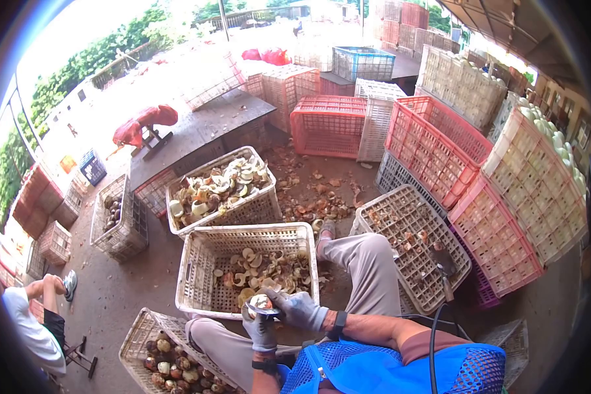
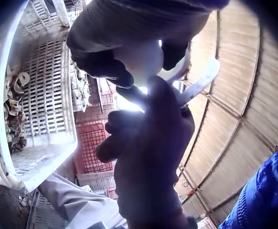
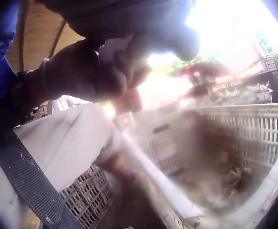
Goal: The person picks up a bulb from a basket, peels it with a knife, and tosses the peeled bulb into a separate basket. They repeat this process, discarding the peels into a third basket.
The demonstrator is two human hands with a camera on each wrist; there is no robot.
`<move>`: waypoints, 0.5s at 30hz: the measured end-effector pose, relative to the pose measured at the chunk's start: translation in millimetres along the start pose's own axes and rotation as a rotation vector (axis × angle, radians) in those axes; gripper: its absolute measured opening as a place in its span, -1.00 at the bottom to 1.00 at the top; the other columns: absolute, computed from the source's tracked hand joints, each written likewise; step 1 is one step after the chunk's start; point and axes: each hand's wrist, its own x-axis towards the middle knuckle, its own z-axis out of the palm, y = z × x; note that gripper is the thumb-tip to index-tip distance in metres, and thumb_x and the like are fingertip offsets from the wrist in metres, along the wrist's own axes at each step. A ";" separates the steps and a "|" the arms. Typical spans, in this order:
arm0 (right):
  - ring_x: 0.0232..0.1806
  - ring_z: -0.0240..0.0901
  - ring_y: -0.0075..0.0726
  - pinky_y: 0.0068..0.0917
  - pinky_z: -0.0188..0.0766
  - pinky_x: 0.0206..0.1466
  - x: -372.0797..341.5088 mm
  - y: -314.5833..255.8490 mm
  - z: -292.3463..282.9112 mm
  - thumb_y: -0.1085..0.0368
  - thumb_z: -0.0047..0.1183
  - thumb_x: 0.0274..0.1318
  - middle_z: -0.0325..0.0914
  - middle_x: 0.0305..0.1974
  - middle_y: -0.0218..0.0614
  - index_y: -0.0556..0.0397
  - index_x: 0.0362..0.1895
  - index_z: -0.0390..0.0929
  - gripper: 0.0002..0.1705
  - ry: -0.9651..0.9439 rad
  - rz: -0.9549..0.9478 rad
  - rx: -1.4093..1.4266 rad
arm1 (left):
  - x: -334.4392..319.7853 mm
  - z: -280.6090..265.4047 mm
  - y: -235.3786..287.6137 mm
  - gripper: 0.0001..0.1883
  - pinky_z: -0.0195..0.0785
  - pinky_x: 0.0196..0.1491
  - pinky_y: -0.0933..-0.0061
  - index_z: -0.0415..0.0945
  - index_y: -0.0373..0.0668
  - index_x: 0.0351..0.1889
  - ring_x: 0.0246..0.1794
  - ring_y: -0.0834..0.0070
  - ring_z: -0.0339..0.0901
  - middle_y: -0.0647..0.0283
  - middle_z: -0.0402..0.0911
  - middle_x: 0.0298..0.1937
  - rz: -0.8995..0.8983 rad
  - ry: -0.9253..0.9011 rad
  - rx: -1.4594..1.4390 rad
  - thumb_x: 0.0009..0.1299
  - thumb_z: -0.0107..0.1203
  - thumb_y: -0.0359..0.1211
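pale round thing (image 1: pixel 261 301) sits in your gloved left hand (image 1: pixel 261 332), fingers curled round it, at the near rim of a white crate (image 1: pixel 185 272); your gloved right hand (image 1: pixel 301 310) grips a knife (image 2: pixel 202 82) close by, blade contact unclear; peelings (image 1: pixel 276 268) lie in that crate; brown round produce (image 1: pixel 177 372) sits in another crate (image 1: pixel 132 344) beside your left leg

At the lower centre of the frame, the gloves (image 1: pixel 301 310) are of matt cloth; the crate (image 1: pixel 256 241) is of dull plastic. The trousers (image 1: pixel 369 262) look smooth and matt, the vest (image 1: pixel 400 371) partly of mesh cloth. In the left wrist view, the tool (image 2: pixel 203 81) looks smooth.
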 end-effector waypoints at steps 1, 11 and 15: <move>-0.39 0.58 0.08 -0.12 0.49 -0.40 -0.2 1.4 4.3 0.24 0.16 -0.02 0.58 -0.31 -0.01 0.08 0.31 0.26 -0.25 0.020 0.027 -0.010 | -0.5 3.1 3.0 -0.45 0.49 -0.16 0.52 0.37 -0.26 0.06 -0.18 0.52 0.54 0.25 0.52 -0.09 -0.023 0.015 0.060 0.22 0.36 -0.22; -0.29 0.59 0.13 -0.09 0.50 -0.28 41.0 21.8 18.7 0.19 0.09 0.13 0.60 -0.29 0.06 -0.02 0.19 0.36 -0.48 0.046 0.353 0.231 | 29.0 -15.1 5.9 -0.37 0.44 -0.41 0.57 0.37 -0.23 0.15 -0.40 0.56 0.52 0.26 0.54 -0.20 -0.130 -0.161 0.238 0.18 0.34 -0.16; -0.47 0.56 -0.33 -0.36 0.48 -0.37 42.2 29.3 36.0 0.15 0.17 0.14 0.62 -0.38 -0.20 0.07 0.09 0.43 -0.53 0.141 0.550 0.692 | 23.8 -6.0 16.6 -0.27 0.47 -0.35 0.51 0.30 -0.22 0.21 -0.32 0.50 0.53 0.21 0.52 -0.14 -0.222 -0.182 0.057 0.14 0.36 -0.14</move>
